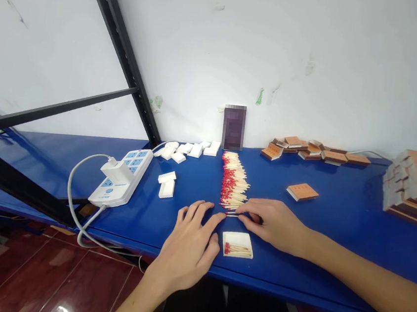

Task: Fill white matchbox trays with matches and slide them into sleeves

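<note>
Hands [188,250]: two on my feed
Part-filled tray [237,238]: one
Front white trays [167,189]: two
Lone matchbox [302,191]: one
Power strip [117,194]: one
Matches [235,181]: beyond my count

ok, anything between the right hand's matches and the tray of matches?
Nothing visible: just blue tabletop between the matches at the right hand and the white tray. The left hand lies left of that gap.
</note>
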Demonstrator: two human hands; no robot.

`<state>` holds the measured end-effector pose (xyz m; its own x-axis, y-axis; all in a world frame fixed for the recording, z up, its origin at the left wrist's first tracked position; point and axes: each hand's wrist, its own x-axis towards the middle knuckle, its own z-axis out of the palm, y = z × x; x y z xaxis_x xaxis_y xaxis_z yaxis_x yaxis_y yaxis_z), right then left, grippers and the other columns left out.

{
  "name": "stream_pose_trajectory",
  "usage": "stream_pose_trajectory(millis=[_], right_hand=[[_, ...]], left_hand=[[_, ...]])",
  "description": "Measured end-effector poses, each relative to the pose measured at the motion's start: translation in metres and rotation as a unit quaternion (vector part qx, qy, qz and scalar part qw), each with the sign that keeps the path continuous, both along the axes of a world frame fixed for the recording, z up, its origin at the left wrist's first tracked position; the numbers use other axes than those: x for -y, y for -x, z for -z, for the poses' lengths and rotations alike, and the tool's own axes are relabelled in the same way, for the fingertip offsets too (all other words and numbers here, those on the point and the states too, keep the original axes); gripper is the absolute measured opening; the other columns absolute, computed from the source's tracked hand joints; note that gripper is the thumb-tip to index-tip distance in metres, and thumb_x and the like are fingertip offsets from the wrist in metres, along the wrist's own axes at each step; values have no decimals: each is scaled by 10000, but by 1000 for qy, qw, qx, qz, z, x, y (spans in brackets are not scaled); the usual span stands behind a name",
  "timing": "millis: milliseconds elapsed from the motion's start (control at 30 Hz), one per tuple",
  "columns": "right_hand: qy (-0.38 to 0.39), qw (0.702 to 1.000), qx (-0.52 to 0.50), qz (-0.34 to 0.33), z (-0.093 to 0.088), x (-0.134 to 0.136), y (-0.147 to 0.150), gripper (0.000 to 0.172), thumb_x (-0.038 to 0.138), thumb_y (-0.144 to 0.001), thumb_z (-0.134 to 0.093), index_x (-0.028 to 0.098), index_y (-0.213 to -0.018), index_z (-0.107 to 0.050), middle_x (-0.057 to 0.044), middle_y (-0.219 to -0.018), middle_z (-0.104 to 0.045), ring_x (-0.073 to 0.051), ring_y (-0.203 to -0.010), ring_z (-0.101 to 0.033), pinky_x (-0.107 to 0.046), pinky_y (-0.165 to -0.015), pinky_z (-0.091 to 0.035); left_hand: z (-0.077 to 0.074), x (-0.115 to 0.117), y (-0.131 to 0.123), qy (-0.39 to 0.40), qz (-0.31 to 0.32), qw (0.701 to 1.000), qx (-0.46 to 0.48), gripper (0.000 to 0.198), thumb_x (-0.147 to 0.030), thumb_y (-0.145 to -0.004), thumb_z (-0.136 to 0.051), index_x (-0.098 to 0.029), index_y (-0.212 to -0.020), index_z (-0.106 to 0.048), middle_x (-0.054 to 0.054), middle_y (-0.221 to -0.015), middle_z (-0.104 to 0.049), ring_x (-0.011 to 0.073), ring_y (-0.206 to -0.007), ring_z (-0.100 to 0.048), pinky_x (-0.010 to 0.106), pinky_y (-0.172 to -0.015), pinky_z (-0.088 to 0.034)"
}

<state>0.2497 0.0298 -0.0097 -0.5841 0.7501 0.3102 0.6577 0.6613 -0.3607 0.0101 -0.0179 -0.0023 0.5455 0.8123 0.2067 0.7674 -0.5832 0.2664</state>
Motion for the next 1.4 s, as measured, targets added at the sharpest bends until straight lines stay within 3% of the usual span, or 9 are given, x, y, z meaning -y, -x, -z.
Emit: stream_pose_trajectory(millis=[367,567,1133,1400], right_hand=[[6,999,-10,30,-4,0,0,220,236,-936,-519,203,-1005,-726,2,-689,-621,-136,-608,-550,-252,-586,-377],[5,1000,2,22,-6,1,1,238,237,-944,-506,198,-950,-741,-5,-701,-625,-133,-617,-547,-252,-611,-387],[4,1000,21,4,-4,3,1,268,231,-962,-500,201,-1117,-717,-44,-858,-713,-174,-747,-632,-285,-669,-446],[7,1000,13,-9,-2,3,-1,255,228,-969,-490,204,-1065,-725,-33,-846,-702,-160,-728,-624,-268,-651,-425]], left_hand=[[-2,-2,1,6,-6,1000,16,420,-222,-1014,-389,-229,-1427,-461,88,-1423,-511,279,-1313,-451,502,-1104,-346],[-5,-19,3,3,-2,999,41,392,-193,-1034,-358,-251,-1391,-508,53,-1198,-627,237,-1090,-578,430,-990,-429],[-4,-21,3,6,16,1000,17,409,-153,-999,-400,-241,-1377,-529,91,-1301,-516,278,-1193,-464,481,-1014,-417],[-1,-20,2,0,-12,1000,27,396,-216,-1019,-405,-288,-1395,-502,85,-1374,-444,292,-1286,-403,491,-1043,-434]])
